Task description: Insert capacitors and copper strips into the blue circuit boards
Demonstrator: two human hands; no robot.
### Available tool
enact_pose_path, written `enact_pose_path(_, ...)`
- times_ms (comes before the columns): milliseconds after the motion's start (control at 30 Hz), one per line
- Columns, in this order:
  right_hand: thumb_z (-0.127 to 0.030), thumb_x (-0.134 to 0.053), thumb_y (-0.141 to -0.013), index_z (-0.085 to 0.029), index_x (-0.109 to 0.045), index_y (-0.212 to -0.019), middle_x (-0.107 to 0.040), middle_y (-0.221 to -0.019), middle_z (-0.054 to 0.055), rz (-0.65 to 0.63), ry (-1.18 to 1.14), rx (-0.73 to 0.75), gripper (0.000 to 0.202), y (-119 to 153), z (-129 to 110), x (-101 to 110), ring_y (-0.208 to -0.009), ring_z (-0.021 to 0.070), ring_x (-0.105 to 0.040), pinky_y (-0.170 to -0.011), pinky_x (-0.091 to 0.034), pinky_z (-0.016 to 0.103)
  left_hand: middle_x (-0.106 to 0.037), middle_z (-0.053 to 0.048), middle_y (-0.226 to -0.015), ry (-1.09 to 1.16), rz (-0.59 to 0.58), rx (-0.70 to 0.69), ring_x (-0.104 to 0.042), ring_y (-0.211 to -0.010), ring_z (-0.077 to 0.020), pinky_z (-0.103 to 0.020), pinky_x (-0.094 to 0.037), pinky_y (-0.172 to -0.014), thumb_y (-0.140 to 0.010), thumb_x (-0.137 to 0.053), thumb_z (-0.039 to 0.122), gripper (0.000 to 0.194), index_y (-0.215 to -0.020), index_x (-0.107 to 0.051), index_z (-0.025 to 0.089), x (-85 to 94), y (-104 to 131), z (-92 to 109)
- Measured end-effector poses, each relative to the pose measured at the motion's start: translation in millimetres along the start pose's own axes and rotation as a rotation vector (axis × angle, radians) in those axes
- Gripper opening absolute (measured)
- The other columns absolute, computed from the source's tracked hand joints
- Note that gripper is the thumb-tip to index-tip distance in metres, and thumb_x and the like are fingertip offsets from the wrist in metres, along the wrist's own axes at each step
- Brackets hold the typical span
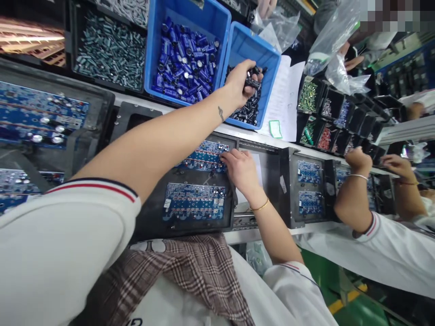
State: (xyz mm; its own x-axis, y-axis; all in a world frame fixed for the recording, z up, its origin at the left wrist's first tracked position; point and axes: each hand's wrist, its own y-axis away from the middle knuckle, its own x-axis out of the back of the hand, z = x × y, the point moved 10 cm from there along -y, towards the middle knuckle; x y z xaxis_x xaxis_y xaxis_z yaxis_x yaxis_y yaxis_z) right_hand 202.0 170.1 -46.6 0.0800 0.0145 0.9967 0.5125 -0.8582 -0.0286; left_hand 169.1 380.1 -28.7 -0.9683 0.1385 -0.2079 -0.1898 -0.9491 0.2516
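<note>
My left hand (pixel 245 82) is over the smaller blue bin (pixel 268 97), its fingers curled round several black capacitors (pixel 253 81). More black capacitors (pixel 247 111) lie in the bin beneath it. My right hand (pixel 242 171) is at the right end of the upper blue circuit board (pixel 204 156), thumb and fingertips pinched close to its surface. Whatever is between those fingertips is too small to make out. A second circuit board (pixel 195 201) lies nearer me in the same black tray (pixel 200 227). My left forearm covers part of the upper board.
A larger blue bin (pixel 222 54) of blue capacitors stands left of the smaller one, beside a black bin of dark green components (pixel 110 52). Paper sheets (pixel 283 99) lie to the right. A co-worker's hands (pixel 358 160) work over further trays at right; other trays with boards (pixel 37 113) are at left.
</note>
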Motion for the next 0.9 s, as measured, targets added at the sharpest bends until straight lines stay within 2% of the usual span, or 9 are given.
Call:
enact_pose_path(100, -0.034, -0.043, -0.102, -0.022, -0.069, -0.104, -0.070, -0.093, 0.006, 0.006, -0.045, 0.006, 0.029, 0.1, 2.4, -0.2, -0.086, 0.0211, -0.060, -0.080, -0.038, 0.035, -0.063, -0.007, -0.085, 0.246, -0.213, 0.150, -0.058, -0.067, -0.0095, -0.018, -0.025, -0.048, -0.101, -0.034, 0.042, 0.042, -0.098, -0.065, 0.015, -11.0, 61.8, -5.8)
enact_pose_path(200, -0.031, -0.042, -0.102, -0.022, -0.070, -0.102, -0.070, -0.092, 0.006, 0.001, -0.070, 0.017, 0.029, -0.3, 6.1, -0.4, -0.087, 0.0215, -0.061, -0.077, -0.038, 0.034, -0.055, -0.004, -0.068, 0.252, -0.333, 0.346, -0.033, -0.043, -0.0032, -0.018, -0.010, -0.037, -0.089, -0.059, 0.043, 0.034, -0.072, -0.061, 0.014, -4.0, 156.6, -41.1)
enact_pose_path(233, -0.030, -0.042, -0.102, -0.022, -0.070, -0.101, -0.070, -0.092, 0.006, -0.005, -0.070, 0.023, 0.029, -0.8, 6.6, -0.4, -0.086, 0.0214, -0.061, -0.077, -0.038, 0.034, -0.053, -0.003, -0.065, 0.236, -0.370, 0.438, -0.030, -0.041, -0.0028, -0.018, -0.009, -0.035, -0.085, -0.064, 0.041, 0.031, -0.071, -0.062, 0.014, -0.5, 192.8, -60.3)
enact_pose_path(333, -0.030, -0.043, -0.101, -0.022, -0.070, -0.102, -0.070, -0.096, 0.006, -0.040, -0.043, 0.067, 0.028, -3.1, 2.8, -1.1, -0.085, 0.0213, -0.060, -0.078, -0.038, 0.035, -0.053, -0.001, -0.067, 0.352, -0.519, 0.980, -0.030, -0.037, -0.0014, -0.016, -0.011, -0.029, -0.080, -0.068, 0.043, 0.030, -0.077, -0.064, 0.014, -0.4, 314.3, -129.8)
enact_pose_path(433, -0.028, -0.042, -0.102, -0.021, -0.069, -0.105, -0.070, -0.095, 0.007, -0.075, 0.005, 0.150, 0.028, -2.6, -8.9, -2.3, -0.090, 0.0232, -0.058, -0.081, -0.037, 0.037, -0.058, -0.003, -0.074, 0.424, -0.620, 1.152, -0.044, -0.038, -0.0031, -0.013, -0.016, -0.027, -0.081, -0.066, 0.048, 0.034, -0.085, -0.065, 0.014, -3.5, 376.8, -157.3)
enact_pose_path(533, -0.028, -0.042, -0.101, -0.020, -0.066, -0.114, -0.070, -0.096, 0.008, -0.043, -0.017, 0.156, 0.028, 5.3, -14.2, 1.3, -0.093, 0.0234, -0.058, -0.087, -0.036, 0.038, -0.060, -0.004, -0.076, 0.415, -0.747, 1.131, -0.066, -0.055, -0.0139, -0.012, -0.033, -0.031, -0.083, -0.064, 0.049, 0.033, -0.089, -0.063, 0.016, -12.2, 392.1, -159.5)
enact_pose_path(667, -0.029, -0.048, -0.100, -0.021, -0.067, -0.108, -0.072, -0.096, 0.006, 0.094, -0.032, 0.009, 0.022, 26.4, -1.4, 12.1, -0.101, 0.0230, -0.059, -0.098, -0.034, 0.042, -0.061, -0.003, -0.077, 0.401, -0.792, 1.081, -0.067, -0.056, -0.0154, -0.015, -0.043, -0.035, -0.086, -0.063, 0.048, 0.031, -0.089, -0.061, 0.017, -17.6, 392.0, -151.9)
enact_pose_path(833, -0.023, -0.050, -0.099, -0.022, -0.070, -0.092, -0.073, -0.087, 0.003, 0.151, -0.001, 0.044, 0.021, 37.6, -8.7, 12.9, -0.102, 0.0211, -0.060, -0.106, -0.030, 0.048, -0.057, 0.000, -0.078, 0.413, -0.517, 0.865, -0.041, -0.037, -0.0018, -0.010, -0.023, -0.025, -0.086, -0.066, 0.044, 0.030, -0.096, -0.062, 0.016, -1.7, 362.1, -145.5)
enact_pose_path(900, -0.023, -0.050, -0.099, -0.024, -0.070, -0.095, -0.073, -0.090, 0.001, 0.170, -0.044, 0.132, 0.021, 34.1, -23.2, 13.2, -0.104, 0.0199, -0.058, -0.110, -0.029, 0.048, -0.059, -0.002, -0.084, 0.434, -0.378, 0.739, -0.041, -0.038, -0.0016, -0.010, -0.023, -0.025, -0.088, -0.065, 0.038, 0.025, -0.098, -0.062, 0.015, 10.1, 344.5, -140.0)
